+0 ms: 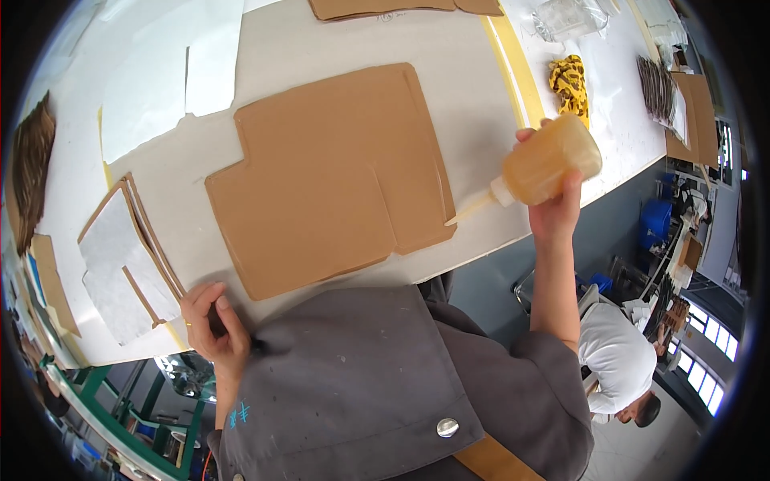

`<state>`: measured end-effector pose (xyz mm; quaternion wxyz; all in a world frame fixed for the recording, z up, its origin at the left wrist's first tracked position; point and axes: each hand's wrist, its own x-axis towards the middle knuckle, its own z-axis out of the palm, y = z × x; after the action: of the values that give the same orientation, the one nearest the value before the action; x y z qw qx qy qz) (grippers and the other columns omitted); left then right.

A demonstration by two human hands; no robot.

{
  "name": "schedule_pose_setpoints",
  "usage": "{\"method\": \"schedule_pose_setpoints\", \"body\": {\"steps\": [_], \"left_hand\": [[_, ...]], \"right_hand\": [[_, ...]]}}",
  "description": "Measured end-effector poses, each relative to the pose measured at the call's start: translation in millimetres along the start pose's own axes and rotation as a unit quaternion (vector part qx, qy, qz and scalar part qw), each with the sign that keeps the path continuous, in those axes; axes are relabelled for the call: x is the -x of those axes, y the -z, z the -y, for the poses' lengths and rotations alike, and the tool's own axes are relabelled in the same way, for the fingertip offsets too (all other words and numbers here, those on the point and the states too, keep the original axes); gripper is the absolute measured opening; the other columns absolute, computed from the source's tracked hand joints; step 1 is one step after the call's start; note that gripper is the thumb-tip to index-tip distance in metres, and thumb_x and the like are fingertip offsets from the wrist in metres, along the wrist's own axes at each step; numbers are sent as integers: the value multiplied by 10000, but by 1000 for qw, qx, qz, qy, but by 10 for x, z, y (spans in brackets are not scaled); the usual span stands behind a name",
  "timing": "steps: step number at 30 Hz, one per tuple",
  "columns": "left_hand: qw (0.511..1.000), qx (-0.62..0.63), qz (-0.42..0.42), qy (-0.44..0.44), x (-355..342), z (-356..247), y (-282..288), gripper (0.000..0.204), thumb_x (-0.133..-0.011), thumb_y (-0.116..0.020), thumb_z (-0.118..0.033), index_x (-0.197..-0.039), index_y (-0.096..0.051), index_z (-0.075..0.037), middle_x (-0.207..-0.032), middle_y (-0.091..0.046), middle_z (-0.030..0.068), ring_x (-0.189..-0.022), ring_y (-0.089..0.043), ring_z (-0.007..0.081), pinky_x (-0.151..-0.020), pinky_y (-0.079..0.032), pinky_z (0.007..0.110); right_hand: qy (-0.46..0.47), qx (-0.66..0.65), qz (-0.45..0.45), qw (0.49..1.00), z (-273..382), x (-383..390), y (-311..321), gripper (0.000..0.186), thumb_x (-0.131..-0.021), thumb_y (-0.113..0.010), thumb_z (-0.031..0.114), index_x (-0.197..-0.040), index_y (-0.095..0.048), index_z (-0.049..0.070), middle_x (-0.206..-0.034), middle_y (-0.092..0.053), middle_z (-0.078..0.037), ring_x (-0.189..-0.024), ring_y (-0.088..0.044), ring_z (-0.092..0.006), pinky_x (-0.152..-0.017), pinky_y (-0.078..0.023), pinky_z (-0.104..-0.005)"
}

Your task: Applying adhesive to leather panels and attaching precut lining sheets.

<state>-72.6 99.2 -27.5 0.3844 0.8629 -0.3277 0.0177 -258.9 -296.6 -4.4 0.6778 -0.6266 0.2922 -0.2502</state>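
Bottle [553, 160] gripped and tilted in our right hand [557, 210], we hold its nozzle [472, 209] at the lower right corner of the brown panel [321, 176] on the table [626, 152]. Oversqueezing could flood that edge; our left hand [215, 322], half-open, empty, leaves the panel free to slide.

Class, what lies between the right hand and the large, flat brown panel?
The head view shows the slim, pale nozzle of a translucent amber bottle, held in the right hand, reaching toward the brown panel.

The head camera looks down from close above, left of the bottle [555, 159] in the right hand [557, 215]; rim details seem unclear.
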Motion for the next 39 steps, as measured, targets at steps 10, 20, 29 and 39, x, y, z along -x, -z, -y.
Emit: {"method": "schedule_pose_setpoints", "body": {"steps": [10,20,29,39], "left_hand": [[1000,19,7,3,-11,-2,6,146,-889,-564,47,-1014,-635,17,-1007,-634,167,-932,-608,289,-826,-480,338],[1000,13,1,4,1,3,-1,157,-877,-572,50,-1015,-636,11,-986,-642,162,-914,-607,290,-810,-478,342],[1000,7,0,9,-2,-12,0,172,-860,-570,73,-1006,-638,11,-969,-645,163,-897,-608,296,-798,-480,352],[1000,12,0,7,-10,12,-11,162,-840,-595,69,-984,-636,10,-945,-652,154,-895,-616,303,-808,-484,366]], "right_hand": [[86,-44,-8,995,-180,314,-308,928,-813,-631,686,-1426,-359,45,-1301,-515,-174,-1157,-536,-259,-971,-468,-377],[126,-29,31,991,-41,-427,-551,949,-812,-616,704,-1451,-311,72,-1382,-473,-184,-1247,-495,-255,-1039,-426,-412],[69,1,100,993,-24,-426,-447,983,-763,-656,721,-1417,-364,49,-1319,-528,-182,-1219,-513,-244,-1000,-457,-400],[80,-75,-109,988,-90,74,-572,780,-884,-646,512,-1477,-321,124,-1487,-379,-223,-1356,-414,-294,-1088,-392,-441]]}}
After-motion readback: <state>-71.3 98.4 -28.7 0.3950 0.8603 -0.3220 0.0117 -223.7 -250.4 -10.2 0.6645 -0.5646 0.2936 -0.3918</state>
